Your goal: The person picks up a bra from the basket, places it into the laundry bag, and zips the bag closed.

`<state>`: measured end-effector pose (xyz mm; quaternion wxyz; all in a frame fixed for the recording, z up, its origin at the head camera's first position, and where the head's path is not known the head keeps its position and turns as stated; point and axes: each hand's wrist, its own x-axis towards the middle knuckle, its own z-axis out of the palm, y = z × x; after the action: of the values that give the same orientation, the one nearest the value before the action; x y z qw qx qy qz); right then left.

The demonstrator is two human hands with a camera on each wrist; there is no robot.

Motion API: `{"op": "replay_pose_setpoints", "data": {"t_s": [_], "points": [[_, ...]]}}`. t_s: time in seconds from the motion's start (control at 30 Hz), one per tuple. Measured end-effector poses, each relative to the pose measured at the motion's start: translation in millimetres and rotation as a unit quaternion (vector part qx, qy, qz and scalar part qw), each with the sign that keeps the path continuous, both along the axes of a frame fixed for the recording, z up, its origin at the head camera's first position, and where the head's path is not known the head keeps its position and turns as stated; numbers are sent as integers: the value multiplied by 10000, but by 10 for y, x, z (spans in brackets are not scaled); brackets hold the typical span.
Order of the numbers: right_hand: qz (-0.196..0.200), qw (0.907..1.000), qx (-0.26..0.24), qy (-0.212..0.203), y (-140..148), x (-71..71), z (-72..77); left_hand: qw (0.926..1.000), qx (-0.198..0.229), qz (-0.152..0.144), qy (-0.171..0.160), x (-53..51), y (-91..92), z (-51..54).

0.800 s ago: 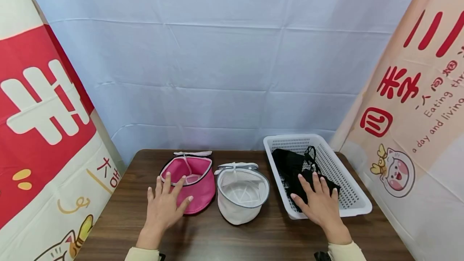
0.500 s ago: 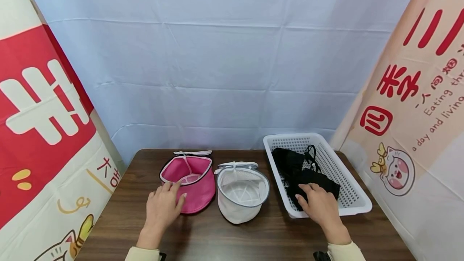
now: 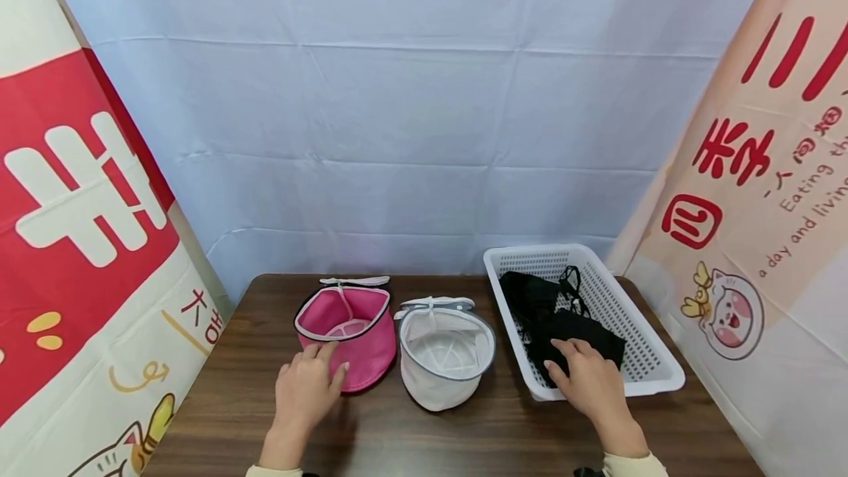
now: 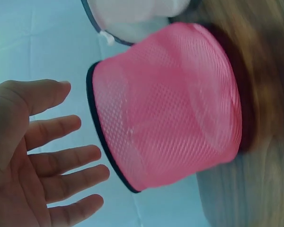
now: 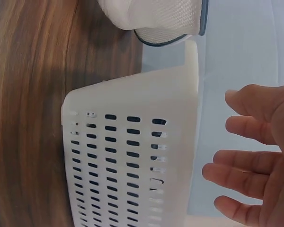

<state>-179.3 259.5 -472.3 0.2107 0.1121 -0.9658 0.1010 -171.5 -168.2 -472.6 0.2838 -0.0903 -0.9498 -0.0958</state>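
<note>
A pink mesh laundry bag stands unzipped on the table, its top gaping. Just in front of it hovers my left hand, palm down; the left wrist view shows loosely bent fingers apart from the bag's dark rim. To the right is a white mesh laundry bag, also with its top open. My right hand hangs over the near side of a white plastic basket. Black fabric pieces with thin straps lie in the basket. Neither hand holds anything.
All of it stands on a dark wooden table. A pale blue cloth hangs behind, with printed banners on the left and right.
Both hands have gone from spread, straight fingers to loosely bent ones, drawn back slightly toward the body. The bags, the basket and the black fabric have stayed in place.
</note>
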Motion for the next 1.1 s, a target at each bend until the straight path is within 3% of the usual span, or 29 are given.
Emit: {"op": "replay_pose_setpoints", "data": {"t_s": [0.2, 0.47, 0.7, 0.9, 1.1], "points": [[-99, 9992, -110, -382, 56, -39, 7, 9998, 172, -95, -39, 10, 111, -45], [-211, 9950, -163, -958, 108, -155, 59, 9985, 299, -450, 52, -86, 241, -117], [-211, 9906, -401, -1291, 193, -256, 80, 9946, 674, -787, 0, -168, 359, -147], [-215, 9835, -600, -1694, 307, -297, 90, 9926, 755, -933, -209, -182, 459, -178], [-232, 9801, -711, -1841, 440, -406, 132, 9849, 1232, -1080, -563, -222, 571, -180]]}}
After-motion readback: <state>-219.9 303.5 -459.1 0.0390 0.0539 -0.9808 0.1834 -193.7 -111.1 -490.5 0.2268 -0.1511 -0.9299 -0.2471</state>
